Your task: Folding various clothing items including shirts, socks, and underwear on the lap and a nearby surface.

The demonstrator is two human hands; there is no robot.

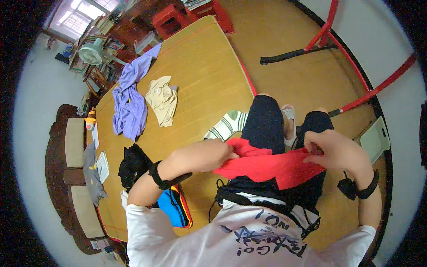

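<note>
A red cloth garment lies stretched across my lap, over my dark shorts. My left hand grips its left end, fingers closed on the fabric. At the other end, my right hand pinches the red cloth between thumb and fingers. Its exact kind cannot be made out. Just beyond my left hand, white socks with green stripes rest on the mat beside my thigh. To the left of my left forearm sits a bunched black cloth. Below that forearm lies a folded blue garment with red and yellow edges.
A purple garment and a beige garment lie on the bed mat. A grey pillow is by the headboard. Red-and-black metal legs stand on the floor at right, near a pale green bin. Red stools stand beyond.
</note>
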